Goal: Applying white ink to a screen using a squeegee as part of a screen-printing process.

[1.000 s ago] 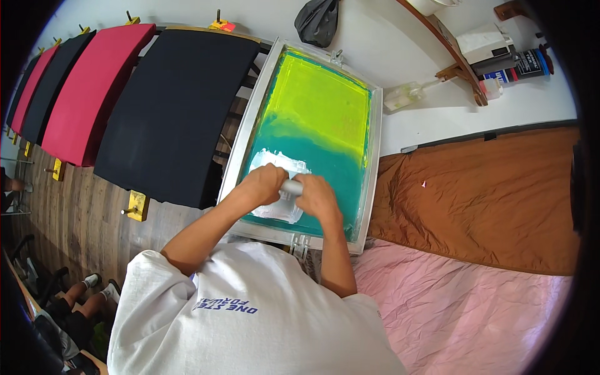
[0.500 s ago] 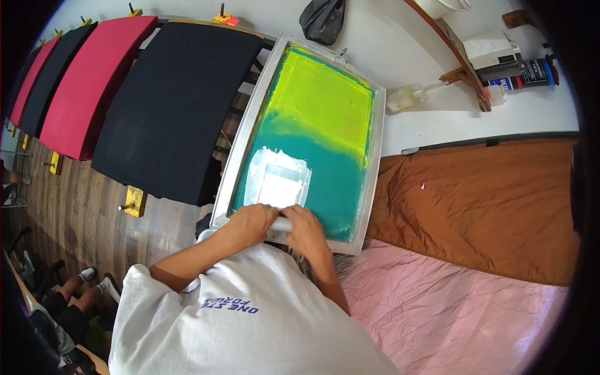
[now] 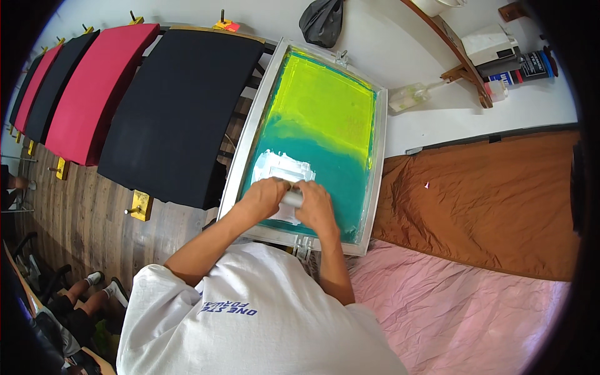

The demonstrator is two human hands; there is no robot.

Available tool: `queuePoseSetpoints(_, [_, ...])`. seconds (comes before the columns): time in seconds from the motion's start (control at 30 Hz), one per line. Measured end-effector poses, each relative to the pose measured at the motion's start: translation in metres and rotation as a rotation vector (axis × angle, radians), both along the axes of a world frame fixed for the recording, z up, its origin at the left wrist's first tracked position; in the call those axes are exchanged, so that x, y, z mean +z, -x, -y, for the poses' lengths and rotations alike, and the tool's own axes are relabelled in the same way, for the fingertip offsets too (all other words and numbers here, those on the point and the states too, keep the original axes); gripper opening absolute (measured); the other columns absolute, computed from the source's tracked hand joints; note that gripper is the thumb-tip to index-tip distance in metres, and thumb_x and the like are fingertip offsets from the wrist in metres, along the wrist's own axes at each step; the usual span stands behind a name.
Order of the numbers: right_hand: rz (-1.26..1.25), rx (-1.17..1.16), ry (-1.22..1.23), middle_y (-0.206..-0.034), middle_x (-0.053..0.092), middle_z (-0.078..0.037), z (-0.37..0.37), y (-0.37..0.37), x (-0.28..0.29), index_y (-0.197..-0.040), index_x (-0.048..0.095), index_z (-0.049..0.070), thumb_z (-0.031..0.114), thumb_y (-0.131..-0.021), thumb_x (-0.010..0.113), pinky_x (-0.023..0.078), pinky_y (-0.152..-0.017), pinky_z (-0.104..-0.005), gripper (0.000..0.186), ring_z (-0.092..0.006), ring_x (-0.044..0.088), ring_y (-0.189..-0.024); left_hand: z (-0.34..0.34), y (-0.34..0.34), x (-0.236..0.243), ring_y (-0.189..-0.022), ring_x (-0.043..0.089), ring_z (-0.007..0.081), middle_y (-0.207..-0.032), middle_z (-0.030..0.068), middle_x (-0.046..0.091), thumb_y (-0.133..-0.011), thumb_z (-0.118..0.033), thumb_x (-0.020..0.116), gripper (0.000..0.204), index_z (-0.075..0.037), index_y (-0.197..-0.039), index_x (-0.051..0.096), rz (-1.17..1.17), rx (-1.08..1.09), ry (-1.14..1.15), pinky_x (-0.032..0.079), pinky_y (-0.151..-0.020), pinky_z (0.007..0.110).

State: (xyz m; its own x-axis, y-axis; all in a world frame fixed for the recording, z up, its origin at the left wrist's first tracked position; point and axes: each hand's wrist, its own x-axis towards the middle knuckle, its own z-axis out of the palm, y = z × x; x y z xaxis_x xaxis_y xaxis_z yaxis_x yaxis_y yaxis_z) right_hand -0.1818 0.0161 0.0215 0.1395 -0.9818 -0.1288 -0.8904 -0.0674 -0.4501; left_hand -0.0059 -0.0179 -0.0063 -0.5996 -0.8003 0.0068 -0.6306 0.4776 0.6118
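Observation:
A screen-printing frame [image 3: 380, 134] with pale metal edges lies in front of me. Its mesh [image 3: 340, 203] is teal in the near half and bright yellow-green in the far half. White ink [image 3: 265, 164] is spread thickly over the near-left part. My left hand [image 3: 265, 197] and my right hand [image 3: 316, 205] are closed side by side round a squeegee [image 3: 292, 199], which sits across the white patch. Only its pale grip shows between them; the blade is hidden. Both forearms reach forward over the frame's near edge.
To the left, a row of boards carries black cloth [image 3: 181, 112] and red cloth [image 3: 100, 94], with yellow clamps [image 3: 141, 206] at their ends. Brown fabric [image 3: 481, 206] and pink fabric [image 3: 462, 306] lie right. A wall shelf [image 3: 450, 47] juts out at upper right. Someone's legs [image 3: 87, 294] show lower left.
Both hands have pushed the squeegee away from me, from the frame's near edge onto the white ink. A metal clamp at the near edge has come into sight.

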Motion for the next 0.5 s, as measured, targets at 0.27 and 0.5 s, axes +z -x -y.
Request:
queuePoseSetpoints(0.27, [0.081, -0.018, -0.101, -0.099, 0.066, -0.018, -0.048, -0.013, 0.009, -0.105, 0.066, 0.003, -0.001, -0.063, 0.065, 0.051, -0.086, -0.0469, 0.042, -0.0404, 0.062, -0.095, -0.049, -0.017, 0.019, -0.082, 0.07, 0.0365, -0.091, 0.0194, 0.071, -0.069, 0.007, 0.063, 0.036, -0.001, -0.103, 0.07, 0.025, -0.017, -0.221, 0.057, -0.077, 0.042])
queuePoseSetpoints(0.5, [0.017, 0.072, -0.161, -0.093, 0.067, -0.022, -0.008, 0.003, 0.022, -0.101, 0.068, 0.004, -0.001, -0.07, 0.063, 0.053, -0.079, -0.0507, 0.032, -0.0428, 0.066, -0.089, -0.01, -0.006, 0.028, -0.075, 0.07, 0.0365, -0.078, 0.0178, 0.07, -0.07, -0.004, 0.066, 0.028, -0.009, -0.098, 0.072, 0.128, -0.044, -0.06, 0.057, -0.067, 0.046])
